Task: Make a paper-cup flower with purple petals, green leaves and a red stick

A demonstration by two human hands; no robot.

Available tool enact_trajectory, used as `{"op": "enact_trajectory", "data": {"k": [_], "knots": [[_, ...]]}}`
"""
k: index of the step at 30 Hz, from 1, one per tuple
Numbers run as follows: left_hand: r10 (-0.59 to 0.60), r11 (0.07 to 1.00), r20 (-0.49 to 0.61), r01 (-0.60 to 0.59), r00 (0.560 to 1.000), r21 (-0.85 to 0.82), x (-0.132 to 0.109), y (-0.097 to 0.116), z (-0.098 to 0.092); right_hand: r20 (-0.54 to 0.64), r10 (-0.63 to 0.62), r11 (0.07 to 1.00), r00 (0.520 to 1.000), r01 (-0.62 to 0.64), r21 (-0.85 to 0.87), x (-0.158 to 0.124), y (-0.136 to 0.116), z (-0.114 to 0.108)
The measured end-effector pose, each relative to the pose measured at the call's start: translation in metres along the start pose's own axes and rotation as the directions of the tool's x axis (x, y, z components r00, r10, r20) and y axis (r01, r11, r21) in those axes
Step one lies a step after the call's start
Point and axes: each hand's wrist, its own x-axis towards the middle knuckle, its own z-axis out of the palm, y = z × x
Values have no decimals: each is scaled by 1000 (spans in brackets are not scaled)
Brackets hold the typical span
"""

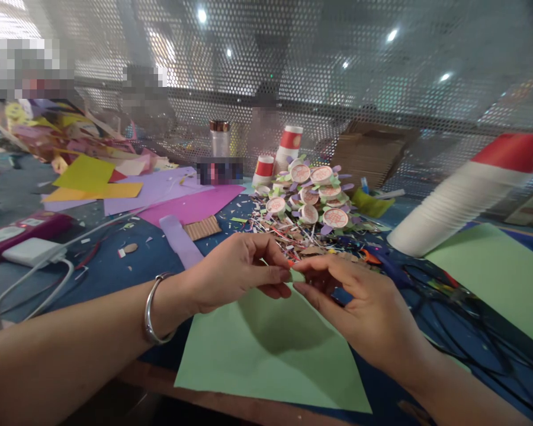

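Between my fingertips, at the middle of the head view, is a small piece of green paper [297, 276]. My left hand [244, 266] pinches it from one side, thumb against fingers, with a silver bangle on the wrist. From the other side my right hand [350, 290] grips the same piece between thumb and forefinger. The fingers cover much of it, so its full shape is hidden. Below both hands a light green sheet of paper [270, 361] lies flat at the table's front edge, shaded by them.
Behind my hands, paper discs with red print [310, 195] are heaped on paper scraps. A long stack of paper cups [462, 201] leans at right, near black cables [453, 331]. To the left are a purple power strip [26, 231], a white charger [33, 253] and coloured sheets [190, 204].
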Motion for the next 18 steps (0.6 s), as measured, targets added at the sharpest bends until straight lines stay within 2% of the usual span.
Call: {"op": "enact_trajectory", "data": {"k": [3,8,10,14,18], "knots": [[26,999,-14,-25,1000,46,-1,1,1,20,64,997,998,-65,45,0,0,-1],[41,994,28,-44,999,99,0,-1,0,43,70,997,997,-71,33,1,-2,-3],[94,979,31,-98,995,178,-1,-2,1,60,92,994,994,-95,49,2,-3,-3],[282,851,6,-253,959,461,-6,-1,5,103,145,981,984,-157,117,3,-6,-5],[349,727,64,-313,935,611,-12,2,7,153,179,964,972,-204,172,4,-7,-5]]}}
